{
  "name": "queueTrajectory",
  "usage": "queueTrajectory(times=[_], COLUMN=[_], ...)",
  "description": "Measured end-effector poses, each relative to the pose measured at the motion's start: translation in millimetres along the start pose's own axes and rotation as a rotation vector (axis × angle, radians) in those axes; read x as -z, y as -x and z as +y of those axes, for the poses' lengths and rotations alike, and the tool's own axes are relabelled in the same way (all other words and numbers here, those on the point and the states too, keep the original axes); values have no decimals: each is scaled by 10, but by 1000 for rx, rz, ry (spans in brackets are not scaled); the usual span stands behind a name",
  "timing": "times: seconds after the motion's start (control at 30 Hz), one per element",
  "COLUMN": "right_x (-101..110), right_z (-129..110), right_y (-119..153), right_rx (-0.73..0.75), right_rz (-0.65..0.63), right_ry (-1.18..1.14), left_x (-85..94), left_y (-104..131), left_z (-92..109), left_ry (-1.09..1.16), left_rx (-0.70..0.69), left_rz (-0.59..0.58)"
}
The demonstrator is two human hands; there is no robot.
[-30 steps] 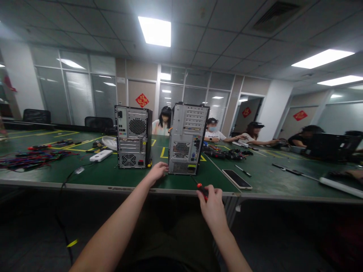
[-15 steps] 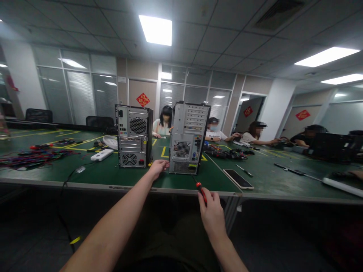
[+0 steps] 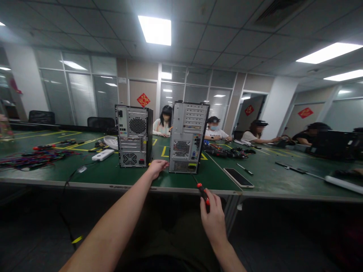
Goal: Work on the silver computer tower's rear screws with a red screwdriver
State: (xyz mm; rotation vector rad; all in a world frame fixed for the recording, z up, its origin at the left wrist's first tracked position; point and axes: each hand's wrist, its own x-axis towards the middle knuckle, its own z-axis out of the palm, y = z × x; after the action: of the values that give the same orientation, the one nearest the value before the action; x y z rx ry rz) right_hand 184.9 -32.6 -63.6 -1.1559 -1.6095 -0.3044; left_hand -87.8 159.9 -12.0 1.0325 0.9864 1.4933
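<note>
Two computer towers stand rear-side toward me on a green table (image 3: 113, 175). The silver tower (image 3: 188, 136) is on the right, the black tower (image 3: 132, 136) on the left. My left hand (image 3: 157, 167) reaches out to the lower left corner of the silver tower, fingers curled at its base. Whether they grip the case I cannot tell. At the table's front edge my right hand (image 3: 213, 215) holds a red-and-black screwdriver (image 3: 202, 190), its shaft pointing up toward the silver tower.
A smartphone (image 3: 238, 177) lies right of the silver tower. A white device (image 3: 102, 155), a cable and a heap of coloured wires (image 3: 31, 157) lie to the left. Tools (image 3: 228, 153) are scattered farther back. Several people sit along the far side.
My left hand has stayed at the silver tower's base. My right hand with the screwdriver has shifted slightly along the table edge. The view has tilted up a little.
</note>
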Motion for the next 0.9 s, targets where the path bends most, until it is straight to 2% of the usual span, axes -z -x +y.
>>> queueTrajectory(times=[0.27, 0.47, 0.7, 0.8, 0.9], right_x=[11, -1, -28, -48, -53], right_z=[13, 7, 15, 19, 25], right_y=[-23, -48, -75, -88, -107], right_rx=[-4, 11, 20, 22, 40], right_rz=[-7, 23, 54, 95, 133], right_ry=[-5, 8, 7, 8, 8], left_x=[22, -2, -4, 5, 1], left_y=[-49, 11, 28, 38, 65], left_z=[-71, 54, 1, 12, 46], left_ry=[-70, 72, -62, -58, -49], left_rx=[-54, 64, -39, -54, -41], left_rz=[65, 70, 42, 67, 17])
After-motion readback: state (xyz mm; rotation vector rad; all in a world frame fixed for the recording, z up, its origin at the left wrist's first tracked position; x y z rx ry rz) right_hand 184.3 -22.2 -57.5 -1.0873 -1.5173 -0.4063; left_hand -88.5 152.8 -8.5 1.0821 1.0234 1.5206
